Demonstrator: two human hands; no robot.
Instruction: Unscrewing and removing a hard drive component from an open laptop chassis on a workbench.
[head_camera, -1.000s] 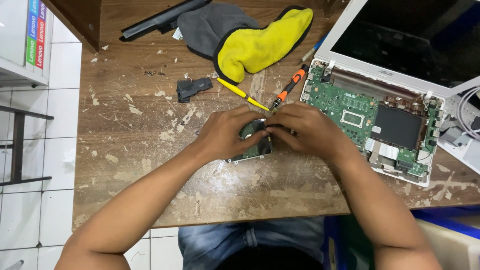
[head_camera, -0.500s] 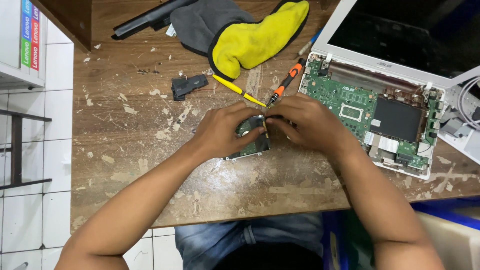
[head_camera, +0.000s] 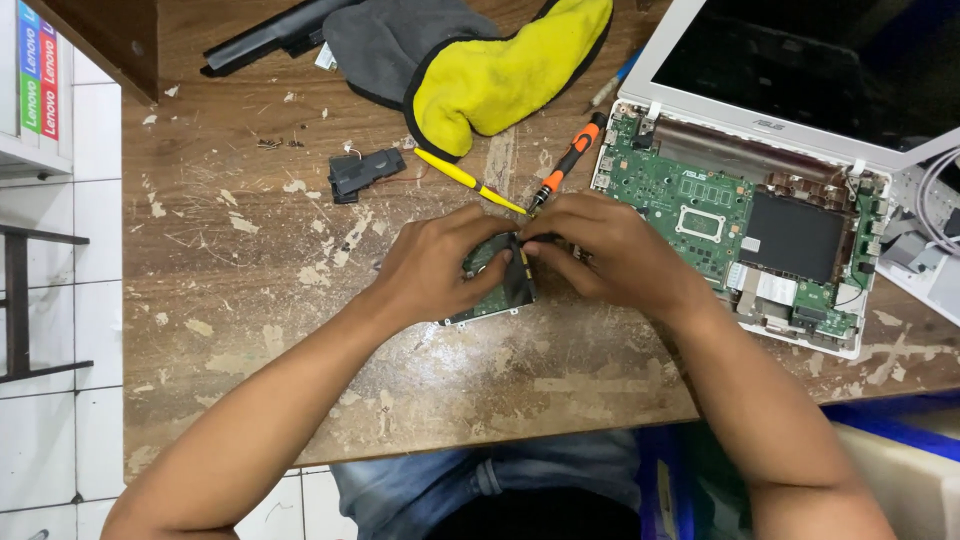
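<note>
Dark laptop screen top right, white-framed; boxes, perhaps, colour-striped, top left.

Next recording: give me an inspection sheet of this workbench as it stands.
Surface: worn wooden table, paint-flecked.
Job's things: small drive with green board, gripped by both hands; opened laptop, circuit board exposed.
Clutter: yellow and grey cloth, orange screwdriver, yellow tool, small black part, long black bar.
Hands: left hand and right hand closed on the drive.
Cables: white cables at right edge.
Surroundings: white tiled floor, shelf at left.
</note>
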